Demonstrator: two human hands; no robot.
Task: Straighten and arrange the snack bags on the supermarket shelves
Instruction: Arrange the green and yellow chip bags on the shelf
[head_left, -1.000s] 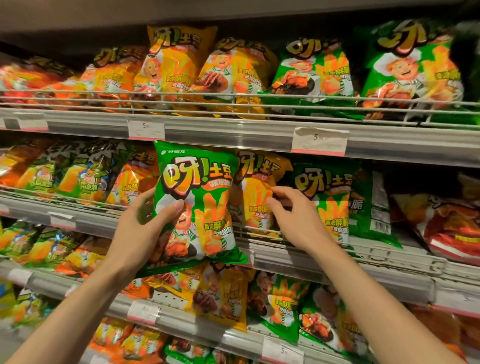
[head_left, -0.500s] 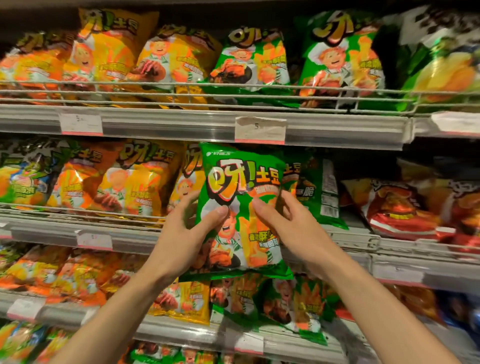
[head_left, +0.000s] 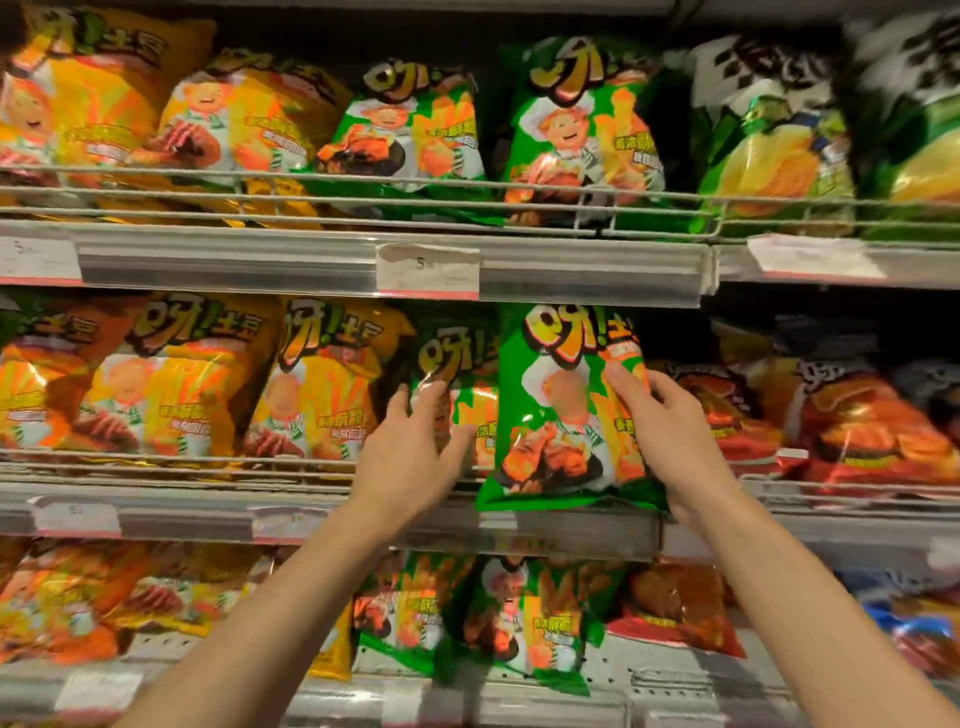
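The right hand (head_left: 670, 436) is holding a green chip bag (head_left: 566, 410) by its right edge, fingers curled over the front and pinching it. The bag is standing up at the front of the middle shelf (head_left: 571, 535), its bottom hanging over the wire rail. The left hand (head_left: 410, 457) is resting spread fingers on a second green bag (head_left: 457, 374) just left of it. I think the person is lining up the green row. Next, the held bag needs pushing back behind the rail.
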